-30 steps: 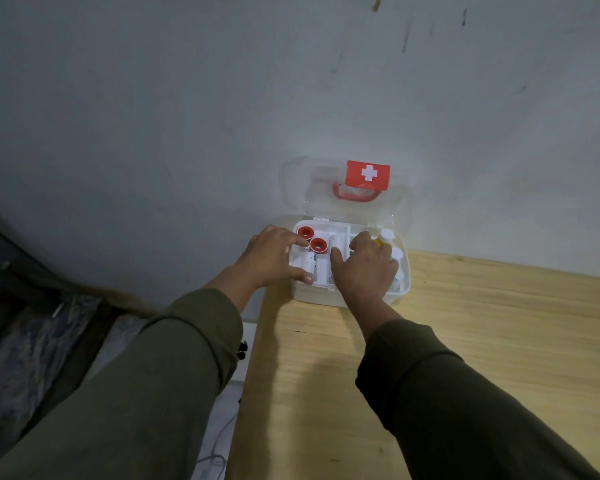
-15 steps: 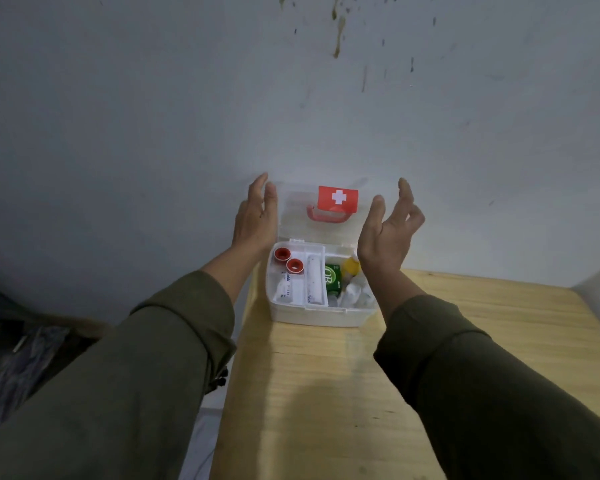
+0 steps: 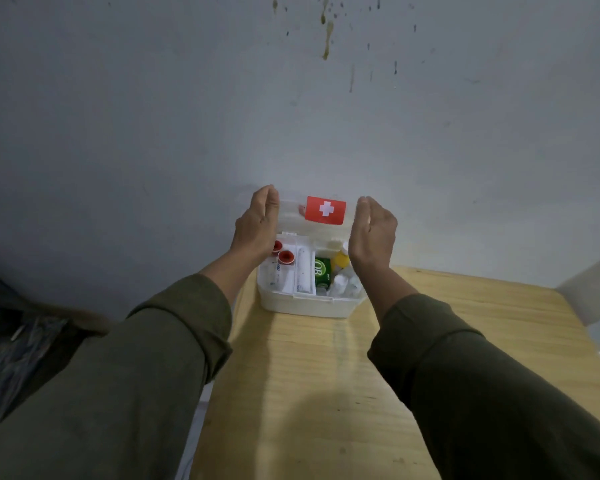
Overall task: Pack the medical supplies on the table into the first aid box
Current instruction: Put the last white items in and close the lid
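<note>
A white first aid box [image 3: 305, 306] stands on the wooden table [image 3: 326, 393] against the wall. Its clear lid [image 3: 291, 220], with a red label bearing a white cross [image 3: 325, 209], is tilted forward over the box. My left hand [image 3: 257, 223] grips the lid's left edge and my right hand [image 3: 373, 230] grips its right edge. Inside the box lie red-capped tubes [image 3: 286, 257], a white roll [image 3: 303, 271], a green pack [image 3: 322, 271], a yellow cap [image 3: 341, 259] and white bottles [image 3: 343, 284].
A grey wall [image 3: 291, 98] with brown stains rises right behind the box. The table's left edge runs just left of the box, with dark clutter [image 3: 14, 348] on the floor below. A pale object [image 3: 589, 289] stands at the far right.
Both hands rose from inside the box, spread at the lid's sides, then closed onto its edges. The lid has tipped forward from the wall.
</note>
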`<state>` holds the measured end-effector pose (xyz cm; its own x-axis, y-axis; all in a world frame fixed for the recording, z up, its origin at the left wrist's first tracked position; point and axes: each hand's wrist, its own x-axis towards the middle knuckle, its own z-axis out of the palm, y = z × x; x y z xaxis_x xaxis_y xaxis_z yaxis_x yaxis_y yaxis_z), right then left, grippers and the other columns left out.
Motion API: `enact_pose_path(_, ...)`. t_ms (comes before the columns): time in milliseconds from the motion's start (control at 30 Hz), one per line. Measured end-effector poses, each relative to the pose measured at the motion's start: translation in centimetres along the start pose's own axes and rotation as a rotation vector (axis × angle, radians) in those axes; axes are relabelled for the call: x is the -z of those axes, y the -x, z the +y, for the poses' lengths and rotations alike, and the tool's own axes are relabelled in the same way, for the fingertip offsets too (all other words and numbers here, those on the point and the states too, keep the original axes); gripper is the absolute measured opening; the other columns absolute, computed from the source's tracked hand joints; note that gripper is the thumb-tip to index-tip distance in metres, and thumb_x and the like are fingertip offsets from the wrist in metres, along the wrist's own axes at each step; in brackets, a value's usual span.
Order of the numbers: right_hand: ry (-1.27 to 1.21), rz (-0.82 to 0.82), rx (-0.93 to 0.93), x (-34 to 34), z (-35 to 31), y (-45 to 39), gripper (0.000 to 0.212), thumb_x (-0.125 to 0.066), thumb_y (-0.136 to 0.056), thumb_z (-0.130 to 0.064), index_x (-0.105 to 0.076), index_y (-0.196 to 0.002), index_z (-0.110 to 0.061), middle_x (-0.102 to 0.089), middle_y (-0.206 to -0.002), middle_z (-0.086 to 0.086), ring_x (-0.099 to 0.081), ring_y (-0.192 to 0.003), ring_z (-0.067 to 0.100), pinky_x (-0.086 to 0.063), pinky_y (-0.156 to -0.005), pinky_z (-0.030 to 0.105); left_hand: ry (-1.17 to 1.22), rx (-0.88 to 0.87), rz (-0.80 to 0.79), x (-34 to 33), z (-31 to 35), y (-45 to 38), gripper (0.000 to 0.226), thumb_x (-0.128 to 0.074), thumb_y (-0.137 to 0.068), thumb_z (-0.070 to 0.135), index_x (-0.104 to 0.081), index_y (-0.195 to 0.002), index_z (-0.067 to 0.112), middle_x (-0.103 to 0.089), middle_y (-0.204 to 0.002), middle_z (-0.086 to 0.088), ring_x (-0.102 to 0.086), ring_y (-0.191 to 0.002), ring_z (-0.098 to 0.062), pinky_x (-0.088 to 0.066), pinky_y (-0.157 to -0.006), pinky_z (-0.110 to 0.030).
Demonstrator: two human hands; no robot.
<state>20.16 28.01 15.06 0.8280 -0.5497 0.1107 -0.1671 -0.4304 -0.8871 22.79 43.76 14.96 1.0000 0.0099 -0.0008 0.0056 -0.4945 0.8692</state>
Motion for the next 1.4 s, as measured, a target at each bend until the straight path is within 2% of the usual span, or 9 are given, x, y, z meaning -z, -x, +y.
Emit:
enact_pose_path(167,0.026,-0.088,0.034,1.5,1.8,4.1,0.061,-0.053,-0.090,-0.044,-0.031,-0.142,-0.022,-0.022,-0.152,0.009,-0.043,-0.130,0.028,-0.043,-0.105,0.038,0.010,-0.044,0.013,-0.8,-1.5,3.6,0.057,-0.023,-0.096,0.051,-0.025,-0.146,0.024,-0.037,-0.151,-0.007,-0.042,-0.134,-0.029,-0.034,-0.107,-0.038)
enact_pose_path(300,0.045,-0.118,0.051,2.1,4.0,6.3,0.068,-0.061,-0.086,-0.040,-0.028,-0.143,-0.025,-0.021,-0.152,0.009,-0.036,-0.135,0.025,-0.034,-0.100,0.026,0.009,-0.021,-0.033,-1.8,-3.3,5.9,0.068,-0.025,-0.090,0.062,-0.024,-0.145,0.022,-0.042,-0.148,-0.006,-0.043,-0.132,-0.029,-0.035,-0.104,-0.036)
enact_pose_path(400,0.112,-0.134,0.047,2.1,5.7,7.5,0.066,-0.058,-0.088,-0.041,-0.026,-0.144,-0.025,-0.019,-0.155,0.006,-0.027,-0.140,0.022,-0.024,-0.098,0.020,-0.009,-0.020,-0.030,-2.6,-4.3,7.2,0.056,-0.029,-0.096,0.051,-0.029,-0.143,0.021,-0.040,-0.148,-0.003,-0.043,-0.132,-0.028,-0.035,-0.101,-0.033)
enact_pose_path(600,0.054,-0.092,0.056,1.5,7.2,8.9,0.067,-0.058,-0.088,-0.040,-0.024,-0.144,-0.027,-0.025,-0.153,0.005,-0.032,-0.138,0.024,-0.034,-0.112,0.040,0.005,0.000,-0.019,-3.0,-4.5,8.1,0.052,-0.028,-0.097,0.050,-0.032,-0.142,0.026,-0.039,-0.149,-0.002,-0.041,-0.133,-0.027,-0.033,-0.104,-0.034)
enact_pose_path(767,-0.182,-0.027,0.122,0.5,5.2,9.3,0.071,-0.057,-0.088,-0.019,-0.017,-0.143,-0.039,-0.024,-0.151,-0.001,-0.042,-0.130,0.021,-0.050,-0.097,0.032,-0.029,-0.016,0.012,-2.8,-3.8,8.0,0.049,-0.026,-0.099,0.046,-0.036,-0.141,0.022,-0.045,-0.145,-0.003,-0.044,-0.130,-0.026,-0.036,-0.097,-0.029)
enact_pose_path(900,-0.183,-0.027,0.151,-0.5,4.7,9.4,0.072,-0.055,-0.088,-0.014,-0.017,-0.143,-0.039,-0.028,-0.146,-0.004,-0.038,-0.125,0.011,-0.050,-0.090,0.025,-0.015,-0.011,0.015,-2.5,-3.4,7.7,0.050,-0.026,-0.099,0.047,-0.037,-0.139,0.020,-0.052,-0.138,-0.003,-0.049,-0.126,-0.026,-0.042,-0.103,-0.039)
enact_pose_path(1067,-0.004,-0.074,0.144,-0.2,5.7,9.5,0.053,-0.052,-0.091,-0.025,-0.032,-0.140,-0.029,-0.036,-0.140,0.001,-0.040,-0.109,0.004,-0.040,-0.080,0.011,-0.044,-0.007,-0.007,-2.6,-4.1,7.9,0.052,-0.028,-0.097,0.049,-0.034,-0.142,0.024,-0.041,-0.148,-0.004,-0.041,-0.133,-0.026,-0.035,-0.098,-0.028)
enact_pose_path(1233,0.245,-0.155,0.157,-0.2,7.2,9.9,0.046,-0.049,-0.093,-0.034,-0.042,-0.137,-0.022,-0.037,-0.145,0.000,-0.048,-0.122,0.016,-0.039,-0.086,0.021,-0.094,0.045,-0.029,-3.8,-6.0,7.9,0.056,-0.031,-0.095,0.052,-0.025,-0.146,0.028,-0.031,-0.154,-0.003,-0.040,-0.136,-0.028,-0.038,-0.107,-0.043)
enact_pose_path(1400,0.564,-0.113,0.338,-0.3,8.3,9.1,0.044,-0.053,-0.091,-0.037,-0.046,-0.132,-0.024,-0.044,-0.141,0.003,-0.045,-0.124,0.024,-0.042,-0.096,0.041,-0.197,-0.035,-0.017,-4.0,-7.1,7.5,0.062,-0.052,-0.092,0.042,-0.024,-0.145,0.026,-0.031,-0.153,-0.002,-0.038,-0.136,-0.025,-0.039,-0.106,-0.039)
